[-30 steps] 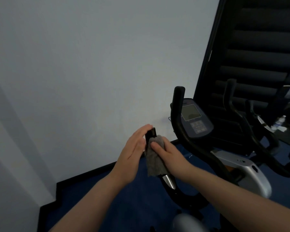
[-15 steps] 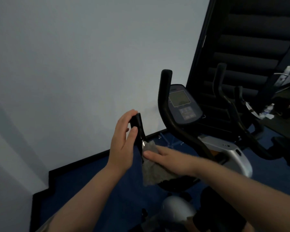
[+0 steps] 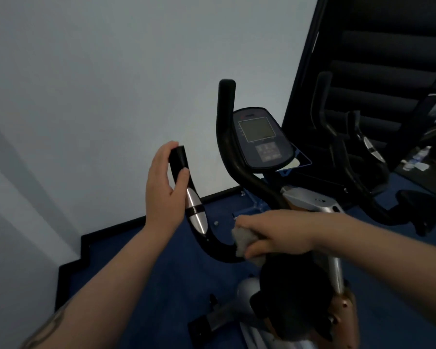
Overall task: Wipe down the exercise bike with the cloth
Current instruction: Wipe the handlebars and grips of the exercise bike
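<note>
Exercise bike [image 3: 310,205] stands on blue carpet [image 3: 161,285] near a pale wall [image 3: 98,84]. On its near handlebar [image 3: 194,212], the left hand [image 3: 163,190] curls around the upper grip, thumb across the front. Lower, at the bend, the right hand [image 3: 275,233] pinches a grey cloth [image 3: 242,240] around the bar. Behind sits the console [image 3: 261,138].

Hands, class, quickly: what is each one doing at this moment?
Left hand: closed, gripping the end of the near handlebar.
Right hand: closed, holding the cloth against the handlebar's lower bend.
</note>
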`<state>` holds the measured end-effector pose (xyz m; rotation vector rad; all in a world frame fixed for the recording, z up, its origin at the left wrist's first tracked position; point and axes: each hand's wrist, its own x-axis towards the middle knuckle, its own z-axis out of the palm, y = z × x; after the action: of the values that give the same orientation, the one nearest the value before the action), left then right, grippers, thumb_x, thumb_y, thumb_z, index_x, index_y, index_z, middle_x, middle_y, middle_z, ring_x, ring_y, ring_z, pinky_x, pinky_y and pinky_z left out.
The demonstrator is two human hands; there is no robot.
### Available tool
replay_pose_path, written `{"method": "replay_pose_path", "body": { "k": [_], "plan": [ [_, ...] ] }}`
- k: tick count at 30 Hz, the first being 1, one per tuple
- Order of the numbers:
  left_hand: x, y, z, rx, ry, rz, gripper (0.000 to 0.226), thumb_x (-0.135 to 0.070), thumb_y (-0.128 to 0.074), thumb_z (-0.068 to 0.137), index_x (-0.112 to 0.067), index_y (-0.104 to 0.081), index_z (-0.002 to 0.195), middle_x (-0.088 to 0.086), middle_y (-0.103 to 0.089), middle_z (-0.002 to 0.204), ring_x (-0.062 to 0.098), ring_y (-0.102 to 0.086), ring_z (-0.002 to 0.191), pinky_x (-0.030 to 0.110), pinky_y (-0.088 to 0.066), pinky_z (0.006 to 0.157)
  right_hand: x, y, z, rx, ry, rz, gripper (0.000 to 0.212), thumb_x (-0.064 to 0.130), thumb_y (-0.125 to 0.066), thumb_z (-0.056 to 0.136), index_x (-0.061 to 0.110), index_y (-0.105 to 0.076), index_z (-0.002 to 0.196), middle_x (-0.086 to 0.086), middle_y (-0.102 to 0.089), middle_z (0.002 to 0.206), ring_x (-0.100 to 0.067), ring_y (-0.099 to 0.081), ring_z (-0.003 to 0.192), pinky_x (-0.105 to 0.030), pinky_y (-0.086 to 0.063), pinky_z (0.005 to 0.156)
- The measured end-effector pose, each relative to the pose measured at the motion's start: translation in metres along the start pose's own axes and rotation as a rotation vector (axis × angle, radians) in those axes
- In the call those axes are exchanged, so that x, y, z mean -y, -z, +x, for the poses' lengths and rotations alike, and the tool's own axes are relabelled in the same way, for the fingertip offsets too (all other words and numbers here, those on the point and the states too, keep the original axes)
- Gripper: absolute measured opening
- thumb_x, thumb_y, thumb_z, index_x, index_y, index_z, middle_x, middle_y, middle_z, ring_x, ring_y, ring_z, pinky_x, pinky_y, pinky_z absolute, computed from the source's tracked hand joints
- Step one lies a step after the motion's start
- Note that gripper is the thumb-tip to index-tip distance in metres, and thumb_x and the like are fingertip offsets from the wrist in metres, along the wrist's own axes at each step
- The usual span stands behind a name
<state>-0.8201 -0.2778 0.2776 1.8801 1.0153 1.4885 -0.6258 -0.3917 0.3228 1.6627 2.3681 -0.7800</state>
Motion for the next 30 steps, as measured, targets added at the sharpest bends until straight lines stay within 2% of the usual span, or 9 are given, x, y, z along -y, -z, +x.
{"method": "replay_pose_path", "body": {
  "k": [3,6,10,15,18,21,23,27,30],
  "plan": [
    [-0.008,-0.004,-0.005,-0.014,0.072,0.049,0.059,-0.006,-0.048,0.097,-0.026,-0.031,0.149,-0.015,-0.031,0.152,0.003,-0.028,0.138,0.035,-0.023,0.118,0.001,-0.004,-0.001,-0.046,0.014,-0.140,0.040,0.055,-0.056,0.088,0.027,-0.042,0.111,0.005,-0.056,0.099,-0.019,-0.055,0.090,-0.034,-0.041,0.074],
    [-0.018,-0.017,-0.024,-0.009,0.101,0.107,0.069,-0.007,-0.044,0.099,-0.025,-0.007,0.155,-0.012,-0.010,0.160,0.002,-0.012,0.143,0.017,-0.007,0.115,0.019,-0.017,0.022,-0.087,0.037,-0.225,0.051,0.067,-0.049,0.086,0.021,-0.042,0.105,-0.002,-0.061,0.103,-0.026,-0.058,0.092,-0.035,-0.038,0.071],
    [-0.022,-0.030,-0.039,-0.004,0.096,0.134,0.071,-0.011,-0.041,0.102,-0.024,0.005,0.155,-0.012,0.009,0.161,-0.002,0.003,0.146,0.017,0.000,0.116,0.018,-0.011,0.022,-0.072,0.094,-0.056,0.039,0.061,-0.046,0.092,0.022,-0.040,0.099,0.004,-0.050,0.085,-0.016,-0.050,0.079,-0.033,-0.035,0.068],
    [-0.021,-0.030,-0.040,-0.028,0.102,0.171,0.069,-0.014,-0.040,0.102,-0.025,0.003,0.155,-0.013,0.006,0.162,-0.008,0.001,0.144,0.010,0.001,0.113,-0.009,-0.004,-0.004,0.019,0.172,-0.078,0.028,0.051,-0.048,0.095,0.029,-0.038,0.108,0.011,-0.044,0.093,-0.014,-0.049,0.090,-0.034,-0.038,0.076],
    [-0.022,-0.032,-0.040,-0.051,0.123,0.125,0.068,-0.010,-0.041,0.102,-0.022,-0.001,0.155,-0.011,0.001,0.162,-0.006,-0.002,0.145,0.009,-0.001,0.114,0.007,-0.009,0.019,0.034,0.111,-0.184,0.039,0.059,-0.037,0.096,0.022,-0.038,0.108,0.000,-0.053,0.102,-0.023,-0.053,0.094,-0.034,-0.034,0.074],
    [-0.022,-0.027,-0.037,0.006,0.147,-0.015,0.070,-0.005,-0.044,0.101,-0.020,-0.001,0.155,-0.009,0.001,0.162,-0.003,-0.002,0.146,0.006,-0.004,0.112,0.023,-0.010,0.037,0.047,0.089,0.000,0.052,0.063,-0.032,0.095,0.016,-0.045,0.113,-0.005,-0.056,0.107,-0.019,-0.050,0.090,-0.033,-0.034,0.076],
    [-0.022,-0.025,-0.037,0.033,0.149,-0.047,0.071,-0.005,-0.044,0.101,-0.021,0.000,0.154,-0.008,0.002,0.162,-0.001,-0.001,0.147,0.005,-0.005,0.112,0.016,-0.007,0.033,0.041,0.132,0.032,0.041,0.059,-0.035,0.097,0.020,-0.043,0.103,-0.001,-0.053,0.099,-0.017,-0.049,0.088,-0.031,-0.033,0.075],
    [-0.023,-0.025,-0.038,0.036,0.162,-0.063,0.070,-0.005,-0.043,0.101,-0.025,0.000,0.153,-0.011,0.002,0.162,-0.004,-0.001,0.146,0.012,-0.003,0.116,-0.009,0.001,0.011,0.115,0.196,-0.095,0.025,0.049,-0.044,0.097,0.026,-0.035,0.100,0.006,-0.052,0.091,-0.018,-0.054,0.088,-0.031,-0.036,0.075],
    [-0.024,-0.025,-0.038,0.033,0.172,-0.076,0.070,-0.004,-0.043,0.101,-0.030,0.000,0.149,-0.011,0.002,0.161,-0.003,-0.001,0.146,0.016,-0.003,0.118,-0.001,-0.004,0.022,0.086,0.153,-0.203,0.037,0.057,-0.035,0.097,0.021,-0.039,0.107,-0.008,-0.059,0.111,-0.026,-0.057,0.100,-0.035,-0.038,0.079]
  ]
}}
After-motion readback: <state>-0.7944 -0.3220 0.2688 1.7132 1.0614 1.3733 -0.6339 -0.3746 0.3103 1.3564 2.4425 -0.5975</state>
